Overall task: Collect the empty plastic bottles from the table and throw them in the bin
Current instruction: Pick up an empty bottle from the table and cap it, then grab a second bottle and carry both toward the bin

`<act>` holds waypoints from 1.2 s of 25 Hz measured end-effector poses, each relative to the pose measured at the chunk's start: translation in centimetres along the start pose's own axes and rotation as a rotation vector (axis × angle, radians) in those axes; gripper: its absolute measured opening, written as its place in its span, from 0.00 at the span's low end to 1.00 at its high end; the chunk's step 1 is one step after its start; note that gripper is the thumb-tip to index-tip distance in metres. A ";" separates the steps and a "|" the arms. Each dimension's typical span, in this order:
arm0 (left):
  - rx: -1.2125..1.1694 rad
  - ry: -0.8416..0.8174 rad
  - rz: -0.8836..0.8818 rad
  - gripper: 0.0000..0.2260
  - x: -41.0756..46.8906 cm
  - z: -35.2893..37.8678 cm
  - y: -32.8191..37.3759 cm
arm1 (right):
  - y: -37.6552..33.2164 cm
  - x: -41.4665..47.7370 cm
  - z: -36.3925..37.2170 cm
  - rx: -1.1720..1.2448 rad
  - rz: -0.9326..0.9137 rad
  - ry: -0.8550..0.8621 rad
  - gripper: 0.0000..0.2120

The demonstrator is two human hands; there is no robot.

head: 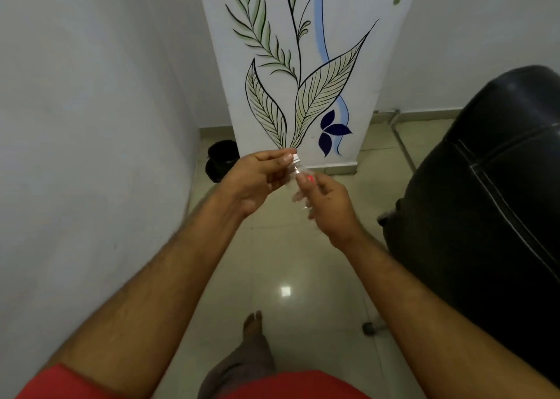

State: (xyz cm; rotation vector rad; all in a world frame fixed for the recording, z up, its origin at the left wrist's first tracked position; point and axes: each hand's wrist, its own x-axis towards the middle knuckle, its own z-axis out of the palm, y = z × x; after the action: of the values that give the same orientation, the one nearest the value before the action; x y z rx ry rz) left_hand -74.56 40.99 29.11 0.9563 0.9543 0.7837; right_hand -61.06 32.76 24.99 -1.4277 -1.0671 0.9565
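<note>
Both hands' fingers pinch one clear bottle; bin beyond, floor open.

The bottle is clear plastic with a white cap and a flash of bright red on its label. The bin by the wall is black. The pillar is white, painted with black-outlined leaves washed in pale green, a light blue wavy stripe, a dark navy flower and two small olive-yellow dots. The walls are plain white. The floor is glossy beige tile. The chair is black with pale stitching. The shirt is red, the trousers grey-brown.
</note>
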 end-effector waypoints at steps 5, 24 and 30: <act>0.146 -0.305 0.067 0.11 9.4 -2.6 6.2 | -2.7 9.0 2.7 0.288 0.170 0.019 0.20; 0.556 -0.864 -0.003 0.14 45.0 28.3 4.8 | 3.6 33.1 -20.6 0.489 0.249 1.178 0.15; 0.762 -1.015 0.013 0.12 49.6 43.0 -1.0 | 7.4 35.7 -28.1 0.493 0.111 1.662 0.17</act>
State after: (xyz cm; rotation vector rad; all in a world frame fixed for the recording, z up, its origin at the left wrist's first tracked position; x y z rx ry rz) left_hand -16.16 70.66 24.15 1.7705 0.3049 -0.1579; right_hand -23.52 58.97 20.75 -1.2663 0.4646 -0.1192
